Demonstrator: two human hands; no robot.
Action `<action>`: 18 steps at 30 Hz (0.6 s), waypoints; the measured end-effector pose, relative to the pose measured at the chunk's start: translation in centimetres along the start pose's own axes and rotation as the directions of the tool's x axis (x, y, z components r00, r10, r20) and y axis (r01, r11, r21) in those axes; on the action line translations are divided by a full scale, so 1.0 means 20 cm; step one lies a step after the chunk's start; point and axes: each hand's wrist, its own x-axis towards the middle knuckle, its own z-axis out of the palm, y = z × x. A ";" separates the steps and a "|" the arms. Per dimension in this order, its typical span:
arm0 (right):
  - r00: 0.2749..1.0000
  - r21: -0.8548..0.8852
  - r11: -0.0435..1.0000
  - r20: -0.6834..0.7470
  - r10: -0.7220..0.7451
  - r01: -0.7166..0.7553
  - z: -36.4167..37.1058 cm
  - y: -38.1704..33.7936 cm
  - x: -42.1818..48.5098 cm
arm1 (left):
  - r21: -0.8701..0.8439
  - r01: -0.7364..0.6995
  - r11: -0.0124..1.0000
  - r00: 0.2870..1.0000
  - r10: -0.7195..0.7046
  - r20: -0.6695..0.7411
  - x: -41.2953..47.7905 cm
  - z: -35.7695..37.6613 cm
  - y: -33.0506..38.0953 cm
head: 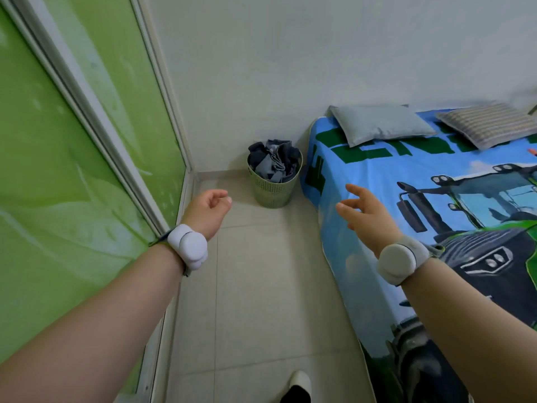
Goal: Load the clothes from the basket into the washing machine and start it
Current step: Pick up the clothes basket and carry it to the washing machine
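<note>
Basket (pixel 274 187) – pale green, perforated wall, round, upright on the floor (pixel 255 286) in the far corner. It stands against the white wall (pixel 290 68) and just beside the head end of the bed (pixel 406 199).

Clothes (pixel 274 162) – dark blue and grey pieces, crumpled and heaped in the basket, rising above its rim.

Left hand (pixel 207 209) – stretched forward over the floor, to the left of the basket and apart from it. Fingers loosely curled toward the palm, holding nothing. A white band (pixel 189 247) sits on the wrist.

Right hand (pixel 364 216) – stretched forward over the edge of the bed, to the right of the basket and apart from it. Fingers straight and spread, touching nothing. A grey-white round band (pixel 401 264) sits on the wrist.

Bed – along the right side, covered with a blue sheet printed with a green tractor and green letters.

Grey pillow (pixel 380 125) – flat at the head of the bed, near the wall.

Striped pillow (pixel 488 123) – to the right of the grey one, also at the head end.

Green panel (pixel 58 170) – glossy, in a pale frame, filling the left side down to the floor.

Floor – light beige tiles, between the panel and the bed.

Foot (pixel 299 385) – pale toe and dark leg at the bottom edge, on the tiles.
</note>
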 end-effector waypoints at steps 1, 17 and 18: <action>1.000 -0.003 1.000 0.003 0.014 -0.013 -0.04 0.00 0.11 | -0.001 0.013 1.000 1.000 -0.013 -0.005 0.10 0.06 0.02; 0.993 -0.086 0.996 0.112 0.040 -0.031 0.21 -0.01 1.63 | 0.062 0.159 0.985 0.987 -0.156 -0.038 1.48 0.29 -0.06; 0.994 -0.088 0.995 0.104 0.044 -0.035 0.27 -0.03 1.81 | 0.050 0.167 0.985 0.986 -0.165 -0.034 1.68 0.29 -0.09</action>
